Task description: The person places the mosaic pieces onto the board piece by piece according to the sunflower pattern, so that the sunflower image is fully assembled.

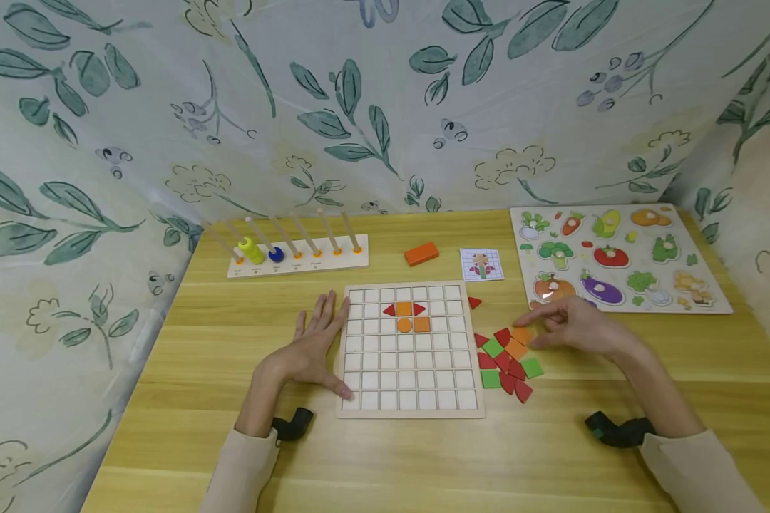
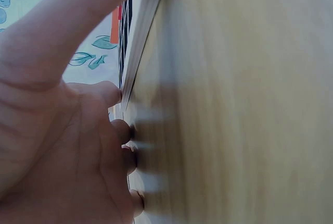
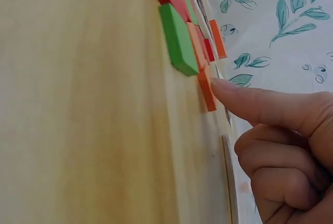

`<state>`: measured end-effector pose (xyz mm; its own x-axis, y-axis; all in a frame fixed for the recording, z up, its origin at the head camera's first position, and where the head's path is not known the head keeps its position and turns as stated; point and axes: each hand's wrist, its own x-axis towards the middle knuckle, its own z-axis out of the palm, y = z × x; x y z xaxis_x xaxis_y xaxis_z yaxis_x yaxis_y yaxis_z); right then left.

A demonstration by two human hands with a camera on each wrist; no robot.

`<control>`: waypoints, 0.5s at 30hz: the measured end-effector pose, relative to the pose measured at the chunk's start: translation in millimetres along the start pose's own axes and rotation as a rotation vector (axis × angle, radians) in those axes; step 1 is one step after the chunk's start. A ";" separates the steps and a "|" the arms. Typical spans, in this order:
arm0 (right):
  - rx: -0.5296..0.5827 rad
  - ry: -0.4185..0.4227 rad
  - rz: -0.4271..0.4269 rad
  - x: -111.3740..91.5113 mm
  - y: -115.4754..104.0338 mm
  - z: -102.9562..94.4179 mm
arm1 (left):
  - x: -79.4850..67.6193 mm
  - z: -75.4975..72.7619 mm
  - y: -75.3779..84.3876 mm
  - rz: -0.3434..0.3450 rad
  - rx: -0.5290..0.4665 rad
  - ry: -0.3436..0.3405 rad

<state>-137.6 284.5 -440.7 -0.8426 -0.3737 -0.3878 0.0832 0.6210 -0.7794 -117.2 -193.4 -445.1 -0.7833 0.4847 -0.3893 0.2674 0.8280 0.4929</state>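
Observation:
A wooden grid board (image 1: 475, 356) lies on the table, with orange tiles and two red triangles near its top. My left hand (image 1: 308, 349) spreads along its left side, thumb on the lower edge and the other fingertips near the upper edge. In the left wrist view, the thumb (image 2: 78, 21) reaches the board's side. My right hand (image 1: 577, 328) is at the loose pile right of the board. Its thumb and index finger pinch an orange tile (image 1: 522, 336) at the pile's edge. The right wrist view shows the thumb against that tile (image 3: 206, 91); the other fingers are curled.
Red and green tiles (image 1: 531, 368) lie loose beside the board. Behind it are an orange block (image 1: 421, 254) and a pattern card (image 1: 481, 265). A peg stand with rings (image 1: 353, 261) is at back left, a vegetable puzzle board (image 1: 629, 246) at back right. Patterned cloth (image 1: 372, 85) surrounds the table.

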 end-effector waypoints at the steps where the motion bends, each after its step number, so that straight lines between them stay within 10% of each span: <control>1: -0.008 0.003 0.001 0.4 -1.0 0.3 | 0.2 0.2 -0.2 0.001 0.002 0.000; 15: -0.033 0.127 0.017 8.4 -7.5 6.9 | 0.7 0.4 -0.2 -0.003 0.008 0.001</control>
<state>-141.7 272.0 -441.6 -0.9021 -0.2739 -0.3334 0.0819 0.6499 -0.7556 -117.5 -193.1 -445.7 -0.7848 0.4821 -0.3895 0.2699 0.8315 0.4855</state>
